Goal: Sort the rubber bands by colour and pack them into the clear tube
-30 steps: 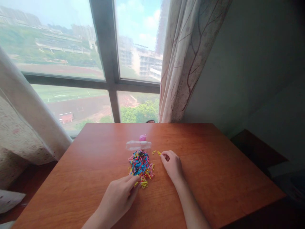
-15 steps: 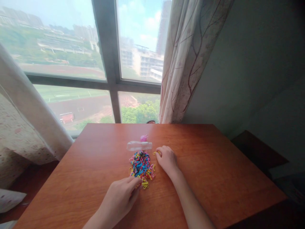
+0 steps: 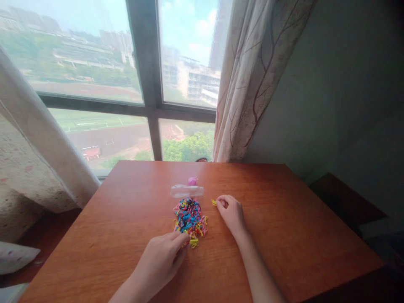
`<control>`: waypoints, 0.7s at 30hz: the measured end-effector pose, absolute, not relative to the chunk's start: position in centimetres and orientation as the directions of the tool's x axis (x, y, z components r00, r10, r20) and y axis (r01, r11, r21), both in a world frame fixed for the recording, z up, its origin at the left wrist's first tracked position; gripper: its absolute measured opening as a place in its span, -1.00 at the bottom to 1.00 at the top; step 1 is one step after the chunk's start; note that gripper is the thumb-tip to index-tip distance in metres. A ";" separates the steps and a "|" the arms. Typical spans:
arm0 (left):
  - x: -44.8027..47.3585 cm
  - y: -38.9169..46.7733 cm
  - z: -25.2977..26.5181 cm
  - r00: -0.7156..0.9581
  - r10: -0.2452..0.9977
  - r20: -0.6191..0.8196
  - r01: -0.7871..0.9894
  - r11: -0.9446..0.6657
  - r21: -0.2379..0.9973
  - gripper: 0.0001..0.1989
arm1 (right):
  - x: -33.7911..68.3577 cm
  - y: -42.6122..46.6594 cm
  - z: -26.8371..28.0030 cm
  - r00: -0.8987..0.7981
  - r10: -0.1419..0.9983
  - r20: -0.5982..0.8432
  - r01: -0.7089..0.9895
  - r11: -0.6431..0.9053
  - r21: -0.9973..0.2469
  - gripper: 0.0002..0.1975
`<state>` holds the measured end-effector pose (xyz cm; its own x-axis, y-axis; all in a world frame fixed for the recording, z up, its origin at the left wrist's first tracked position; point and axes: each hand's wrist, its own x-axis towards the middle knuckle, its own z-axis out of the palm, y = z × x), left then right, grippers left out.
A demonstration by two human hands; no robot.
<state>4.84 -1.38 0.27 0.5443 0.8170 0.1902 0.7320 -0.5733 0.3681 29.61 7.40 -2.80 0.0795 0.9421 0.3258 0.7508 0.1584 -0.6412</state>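
Observation:
A loose heap of small elastic hair ties (image 3: 188, 214), blue, black, pink, red and yellow, lies on the wooden table (image 3: 126, 219). At its near edge my left hand (image 3: 166, 252) has thumb and fingers pressed together, touching the heap beside some yellow ties (image 3: 194, 242). What sits between those fingertips is hidden. To the right of the heap, my right hand (image 3: 232, 212) is closed in a pinch, its fingertips at a small yellow hair tie cluster (image 3: 213, 202) on the table. The other right fingers are curled under.
Just beyond the heap a clear plastic tube-like container (image 3: 187, 191) lies on its side. Behind it is a small pink object (image 3: 192, 181). A window (image 3: 151, 111) with curtains (image 3: 243, 105) stands past the table's far edge, and a wall (image 3: 315, 105) is at the right.
My right hand has drawn slightly right, away from the heap, and the yellow ties at its fingertips sit farther right. My left hand stays at the near edge. The view has shifted slightly.

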 end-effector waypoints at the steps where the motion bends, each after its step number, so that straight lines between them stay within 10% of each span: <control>1: 4.8 -1.3 0.2 0.543 0.818 0.189 0.732 -0.571 0.370 -0.78 | 29.7 7.4 -3.0 0.082 0.942 0.326 0.744 0.159 -0.649 -0.87; 21: 4.8 -1.2 0.7 0.485 0.824 0.292 0.666 -0.565 0.487 -0.80 | 27.2 -0.1 -2.5 -0.055 0.958 0.281 0.708 0.236 -0.666 -0.86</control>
